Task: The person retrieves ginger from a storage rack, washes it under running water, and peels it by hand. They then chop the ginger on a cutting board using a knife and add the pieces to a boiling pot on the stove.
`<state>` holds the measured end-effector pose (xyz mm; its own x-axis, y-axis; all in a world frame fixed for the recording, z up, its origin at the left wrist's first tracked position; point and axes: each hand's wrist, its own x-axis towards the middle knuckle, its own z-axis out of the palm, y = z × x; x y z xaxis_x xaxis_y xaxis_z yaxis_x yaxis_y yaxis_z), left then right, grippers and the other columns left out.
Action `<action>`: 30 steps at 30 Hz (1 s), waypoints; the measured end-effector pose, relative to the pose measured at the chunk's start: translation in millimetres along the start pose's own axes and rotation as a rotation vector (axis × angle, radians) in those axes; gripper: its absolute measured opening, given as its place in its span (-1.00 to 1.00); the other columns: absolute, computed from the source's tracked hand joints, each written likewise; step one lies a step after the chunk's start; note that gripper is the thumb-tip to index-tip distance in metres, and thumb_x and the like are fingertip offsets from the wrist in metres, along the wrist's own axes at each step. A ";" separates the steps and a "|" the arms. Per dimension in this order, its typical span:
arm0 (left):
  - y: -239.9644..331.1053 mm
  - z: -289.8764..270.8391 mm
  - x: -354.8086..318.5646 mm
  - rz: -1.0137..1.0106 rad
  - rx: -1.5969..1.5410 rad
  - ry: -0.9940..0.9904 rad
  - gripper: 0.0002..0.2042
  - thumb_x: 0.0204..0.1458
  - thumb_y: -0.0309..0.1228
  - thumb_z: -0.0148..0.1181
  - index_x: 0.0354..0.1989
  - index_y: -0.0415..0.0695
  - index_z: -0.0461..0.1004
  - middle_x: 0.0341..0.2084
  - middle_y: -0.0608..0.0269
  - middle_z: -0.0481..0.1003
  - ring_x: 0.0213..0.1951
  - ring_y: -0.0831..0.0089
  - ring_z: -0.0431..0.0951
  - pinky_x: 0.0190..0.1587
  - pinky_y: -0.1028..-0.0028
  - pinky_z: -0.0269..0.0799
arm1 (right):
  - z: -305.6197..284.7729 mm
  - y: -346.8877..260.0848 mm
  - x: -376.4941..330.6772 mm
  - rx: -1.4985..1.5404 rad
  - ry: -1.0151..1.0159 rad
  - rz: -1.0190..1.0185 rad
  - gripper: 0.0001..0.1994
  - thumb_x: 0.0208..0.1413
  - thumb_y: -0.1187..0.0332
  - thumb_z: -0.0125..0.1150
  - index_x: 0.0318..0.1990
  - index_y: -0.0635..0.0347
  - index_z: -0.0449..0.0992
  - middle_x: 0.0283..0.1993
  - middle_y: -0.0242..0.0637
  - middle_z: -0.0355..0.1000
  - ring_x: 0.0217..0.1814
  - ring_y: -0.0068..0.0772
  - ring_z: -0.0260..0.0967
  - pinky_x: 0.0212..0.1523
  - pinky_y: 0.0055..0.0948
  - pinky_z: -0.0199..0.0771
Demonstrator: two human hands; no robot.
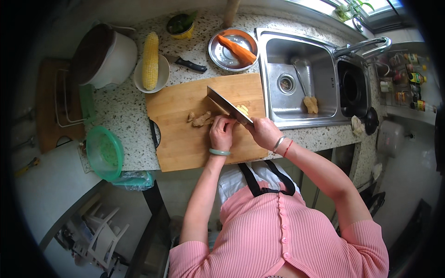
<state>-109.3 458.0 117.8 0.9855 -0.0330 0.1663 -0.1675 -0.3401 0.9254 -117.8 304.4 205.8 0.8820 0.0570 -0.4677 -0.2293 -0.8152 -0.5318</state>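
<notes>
My right hand grips the handle of a cleaver, whose wide blade slants up and to the left over the wooden cutting board. Close against the blade, my left hand has its fingers bent and pressed together; what lies under them is hidden. Pale yellow cut pieces, apparently peeled ginger, sit on the far side of the blade. Knobbly brown ginger rests on the board just left of my left hand.
Beyond the board stand a bowl with a corn cob, a black-handled knife and a steel bowl holding carrot. To the right is a steel sink with a faucet. A green basket sits at the left edge.
</notes>
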 end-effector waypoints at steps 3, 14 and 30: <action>1.1 -1.4 0.9 0.026 0.002 -0.025 -0.92 -0.11 -0.59 0.23 -0.49 -0.19 0.45 -0.46 0.18 0.45 -0.43 0.28 0.48 -0.37 0.42 0.42 | 21.0 7.0 8.7 0.013 0.086 -0.039 -0.73 0.12 0.25 0.05 -0.44 0.32 0.42 -0.49 0.15 0.42 -0.39 0.20 0.40 -0.35 0.02 0.39; 16.3 -7.0 6.9 -0.046 0.045 -0.105 -0.89 -0.12 -0.59 0.24 -0.41 -0.18 0.46 -0.43 0.18 0.43 -0.46 0.28 0.47 -0.40 0.40 0.41 | -7.5 12.0 8.4 0.125 0.137 -0.182 -0.70 0.10 0.15 0.11 -0.35 0.26 0.53 -0.50 0.08 0.42 -0.41 0.12 0.41 -0.37 -0.06 0.41; 12.1 -84.9 58.6 0.388 0.697 0.010 -0.86 -0.08 -0.45 0.23 -0.30 -0.09 0.51 -0.25 0.28 0.43 -0.16 0.25 0.39 -0.14 0.34 0.34 | -15.6 39.9 18.8 -0.252 0.385 -0.145 -0.55 -0.08 0.38 0.21 0.02 0.00 0.27 -0.29 -0.24 0.41 -0.30 -0.13 0.44 -0.37 -0.22 0.45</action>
<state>-55.8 531.7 167.7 0.8595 -0.2620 0.4389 -0.4403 -0.8156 0.3753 -103.9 264.0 186.8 0.9967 0.0017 -0.0812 -0.0279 -0.9315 -0.3625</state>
